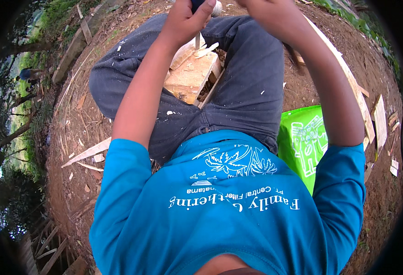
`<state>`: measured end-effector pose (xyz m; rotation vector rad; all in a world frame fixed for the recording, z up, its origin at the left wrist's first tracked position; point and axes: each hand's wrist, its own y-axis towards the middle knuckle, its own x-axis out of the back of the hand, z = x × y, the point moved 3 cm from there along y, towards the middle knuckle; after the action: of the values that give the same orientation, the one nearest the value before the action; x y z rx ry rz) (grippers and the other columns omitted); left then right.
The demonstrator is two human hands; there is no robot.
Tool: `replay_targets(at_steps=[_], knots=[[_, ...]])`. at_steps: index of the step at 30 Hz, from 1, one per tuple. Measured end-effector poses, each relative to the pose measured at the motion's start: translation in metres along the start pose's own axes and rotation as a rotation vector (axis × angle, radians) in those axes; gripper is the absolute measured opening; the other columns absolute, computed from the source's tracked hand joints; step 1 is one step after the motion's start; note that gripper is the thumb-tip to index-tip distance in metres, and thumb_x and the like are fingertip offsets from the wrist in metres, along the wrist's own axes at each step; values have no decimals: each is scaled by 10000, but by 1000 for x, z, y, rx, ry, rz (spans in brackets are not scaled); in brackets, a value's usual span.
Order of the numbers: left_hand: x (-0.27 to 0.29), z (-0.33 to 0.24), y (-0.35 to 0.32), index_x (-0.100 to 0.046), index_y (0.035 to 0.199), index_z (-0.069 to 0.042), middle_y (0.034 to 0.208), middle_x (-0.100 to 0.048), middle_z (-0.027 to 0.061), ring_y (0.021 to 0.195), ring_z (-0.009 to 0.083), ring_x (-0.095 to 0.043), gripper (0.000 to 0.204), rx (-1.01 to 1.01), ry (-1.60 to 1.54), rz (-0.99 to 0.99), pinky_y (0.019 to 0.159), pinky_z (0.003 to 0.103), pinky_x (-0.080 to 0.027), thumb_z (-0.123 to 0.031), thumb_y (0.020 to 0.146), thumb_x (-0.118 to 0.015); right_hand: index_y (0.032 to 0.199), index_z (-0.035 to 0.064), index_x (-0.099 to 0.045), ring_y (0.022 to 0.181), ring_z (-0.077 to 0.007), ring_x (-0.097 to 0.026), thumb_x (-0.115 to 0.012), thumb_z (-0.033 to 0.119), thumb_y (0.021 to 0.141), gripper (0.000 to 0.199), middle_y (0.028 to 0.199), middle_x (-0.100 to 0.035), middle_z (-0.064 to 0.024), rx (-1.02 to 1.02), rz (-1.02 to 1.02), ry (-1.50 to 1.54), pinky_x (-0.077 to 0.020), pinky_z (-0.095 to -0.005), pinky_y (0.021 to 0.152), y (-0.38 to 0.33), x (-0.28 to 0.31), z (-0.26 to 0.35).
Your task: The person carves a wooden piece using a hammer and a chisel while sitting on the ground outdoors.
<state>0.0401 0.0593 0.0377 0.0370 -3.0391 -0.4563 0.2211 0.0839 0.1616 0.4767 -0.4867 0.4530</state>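
Near the top edge, my left hand is closed around the dark blue handle of a chisel. The narrow metal blade points down to a pale wooden block between my legs, where raised chips and curled shavings lie by the blade. A rounded whitish thing shows just beside my left hand; I cannot tell what it belongs to. To the right, my right hand is raised and curled, cut off by the upper edge, so whatever it grips is hidden.
A bright green bag lies by my right hip. Long pale wood strips and offcuts lie on the brown soil at right. A pointed splinter lies at left. Far left, another person is near trees and a log.
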Motion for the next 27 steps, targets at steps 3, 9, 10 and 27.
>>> replay_targets(at_steps=[3,9,10,27], knots=[[6,8,4,-508,1120,-80,713,-548,-16,568,80,-518,195,63,-56,-26,528,249,-442,-249,1066,-588,1206,0,-637,775,-111,-518,-465,237,1095,313,866,-567,-14,-129,200,15,-456,-291,706,14,2,-15],[68,46,7,-522,992,-71,696,-565,31,550,120,-547,169,216,-249,-459,498,278,-462,-225,1060,-535,1289,24,-589,808,-107,-563,-556,234,1064,310,918,-589,-16,-276,69,330,-483,-264,710,7,3,-8],[79,52,6,-522,973,-68,693,-564,36,553,126,-550,167,200,-281,-532,503,281,-471,-214,1052,-534,1279,17,-582,850,-114,-587,-591,209,1043,304,978,-611,-42,-164,76,321,-506,-267,747,8,-15,-24],[30,-21,-43,-489,1326,-55,1064,-640,147,975,253,-669,420,-138,658,-208,847,361,-546,-327,1035,-619,1230,16,-508,893,-131,-662,-729,36,922,380,1081,-629,-74,-216,48,825,-587,-285,740,-16,-112,-63]])
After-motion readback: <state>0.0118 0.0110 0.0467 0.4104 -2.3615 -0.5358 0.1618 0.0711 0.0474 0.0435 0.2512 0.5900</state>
